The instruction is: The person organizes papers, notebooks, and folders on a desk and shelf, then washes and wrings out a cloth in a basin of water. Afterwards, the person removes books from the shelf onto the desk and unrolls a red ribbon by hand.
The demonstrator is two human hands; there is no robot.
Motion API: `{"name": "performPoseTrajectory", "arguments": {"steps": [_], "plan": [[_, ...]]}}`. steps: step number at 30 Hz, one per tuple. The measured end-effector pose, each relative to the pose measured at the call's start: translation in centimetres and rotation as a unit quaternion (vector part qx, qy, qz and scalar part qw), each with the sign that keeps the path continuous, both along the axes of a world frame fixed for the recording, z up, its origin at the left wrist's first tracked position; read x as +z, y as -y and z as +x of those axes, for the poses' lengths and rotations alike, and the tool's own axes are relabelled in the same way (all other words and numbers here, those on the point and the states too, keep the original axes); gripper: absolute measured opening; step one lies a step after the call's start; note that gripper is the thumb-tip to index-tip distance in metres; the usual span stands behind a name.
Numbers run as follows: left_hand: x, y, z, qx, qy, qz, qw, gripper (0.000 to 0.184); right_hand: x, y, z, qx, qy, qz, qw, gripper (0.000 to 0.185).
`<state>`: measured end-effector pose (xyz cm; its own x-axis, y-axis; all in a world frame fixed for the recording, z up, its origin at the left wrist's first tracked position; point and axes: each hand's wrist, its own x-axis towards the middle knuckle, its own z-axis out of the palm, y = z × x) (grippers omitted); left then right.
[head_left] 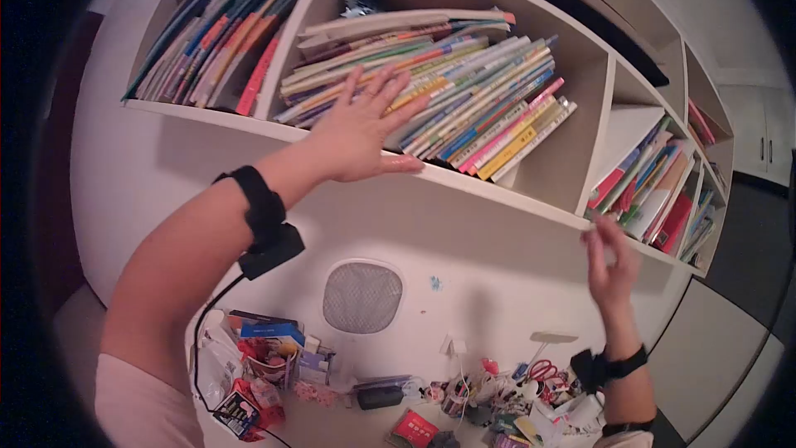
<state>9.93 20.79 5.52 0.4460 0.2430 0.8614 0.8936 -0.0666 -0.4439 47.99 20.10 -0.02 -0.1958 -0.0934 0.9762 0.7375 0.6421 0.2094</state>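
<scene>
My left hand lies with its fingers spread against the spines of a leaning row of thin books in the middle compartment. Its thumb reaches along the front edge of the white shelf. Lower right, my right hand is raised just below the shelf edge, near the right compartment's books. Its fingers are bent and apart, and I see nothing held in them. The books tilt to the right, with several lying slanted on top of the others.
More books fill the left compartment. A black flat object lies on the shelf above. Below, a mesh-covered oval shows on the white surface, with a cluttered desk holding red scissors, a dark case and boxes.
</scene>
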Motion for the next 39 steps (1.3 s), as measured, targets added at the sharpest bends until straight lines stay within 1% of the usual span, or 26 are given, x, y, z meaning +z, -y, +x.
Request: {"name": "performPoseTrajectory", "arguments": {"steps": [1,3,7,9,10,11,13,14,16,17,18,19,20,22,23,25,27,29,31,33,34,36,37,39], "plan": [[0.0,0.0,0.0,0.007,0.003,0.005,1.000,0.084,2.6,1.0,-2.2,0.037,-0.014,0.016,0.999,0.019],[-0.1,-0.1,-0.2,-0.019,0.008,-0.010,1.000,0.083,6.4,2.2,-5.4,0.058,-0.003,0.020,0.998,0.021],[-0.1,-0.2,-0.5,-0.037,0.000,-0.001,0.999,0.082,11.0,1.2,-10.5,0.100,0.055,0.036,0.993,0.026],[-0.1,-0.1,-0.6,-0.026,0.001,-0.002,1.000,0.082,12.2,-0.4,-12.2,-0.013,0.060,0.087,0.994,0.031],[-0.1,-0.1,-0.6,-0.029,0.000,-0.004,1.000,0.082,12.4,-0.8,-12.7,-0.052,0.047,0.058,0.996,0.039],[-0.1,-0.1,-0.6,-0.034,-0.001,-0.005,0.999,0.082,12.7,-1.6,-13.0,-0.049,0.048,0.057,0.996,0.039],[-0.2,-0.1,-0.9,-0.032,-0.002,-0.008,0.999,0.082,12.9,-3.4,-13.0,-0.127,-0.059,0.030,0.990,0.047],[-0.2,-0.2,-0.9,-0.031,-0.002,0.000,1.000,0.082,13.0,-4.3,-12.8,-0.131,-0.062,0.027,0.989,0.047],[-0.1,-0.6,-0.6,-0.041,-0.011,0.004,0.999,0.082,13.1,-5.9,-11.9,-0.156,-0.195,-0.102,0.963,0.055],[-0.1,-0.7,-0.7,-0.034,-0.005,0.008,0.999,0.082,13.3,-7.8,-10.9,-0.165,-0.202,-0.105,0.960,0.055],[-0.1,-0.9,-0.6,-0.028,0.001,0.013,1.000,0.082,13.6,-10.2,-9.6,-0.092,-0.175,-0.155,0.968,0.059],[-0.1,-0.7,-0.5,-0.036,-0.005,0.009,0.999,0.082,13.7,-10.8,-9.0,-0.016,-0.148,-0.203,0.968,0.062],[0.0,-0.5,-0.4,-0.027,-0.001,0.004,1.000,0.082,13.8,-11.5,-8.5,-0.022,-0.154,-0.206,0.966,0.062],[-0.1,-0.8,-0.6,-0.024,0.000,0.017,1.000,0.082,13.7,-11.9,-8.8,0.103,-0.134,-0.272,0.947,0.068],[-0.1,-1.0,-0.6,-0.027,-0.002,0.014,1.000,0.082,13.8,-12.1,-9.0,0.101,-0.137,-0.275,0.946,0.068],[-0.1,-1.0,-0.7,-0.026,-0.001,0.014,1.000,0.082,14.1,-12.9,-9.5,0.073,-0.189,-0.244,0.948,0.074],[-0.2,-0.9,-0.5,-0.029,-0.004,0.020,0.999,0.082,14.4,-13.7,-9.5,0.060,-0.211,-0.256,0.941,0.076],[-0.2,-0.7,-0.1,-0.015,0.002,0.027,1.000,0.082,14.5,-15.3,-9.0,0.056,-0.254,-0.223,0.939,0.042],[0.0,0.0,1.3,-0.023,0.004,0.041,0.999,0.083,14.5,-14.5,-8.9,0.060,-0.239,-0.225,0.943,0.046],[0.4,0.9,4.0,-0.010,0.112,-0.014,0.994,0.085,14.6,-13.0,-9.4,0.144,-0.273,-0.289,0.906,0.073],[0.8,0.5,5.2,-0.009,0.112,-0.015,0.994,0.085,14.9,-12.4,-9.7,0.145,-0.273,-0.290,0.906,0.073],[1.6,-0.5,7.8,-0.077,0.088,0.072,0.991,0.087,16.2,-11.5,-10.3,0.100,-0.317,-0.305,0.892,0.070],[2.0,-1.4,8.9,-0.078,0.088,0.069,0.991,0.087,16.5,-11.2,-10.6,0.099,-0.318,-0.307,0.892,0.070],[3.0,-3.2,10.6,-0.093,0.068,0.142,0.983,0.089,17.3,-11.3,-11.2,-0.010,-0.340,-0.278,0.898,0.068]]}}
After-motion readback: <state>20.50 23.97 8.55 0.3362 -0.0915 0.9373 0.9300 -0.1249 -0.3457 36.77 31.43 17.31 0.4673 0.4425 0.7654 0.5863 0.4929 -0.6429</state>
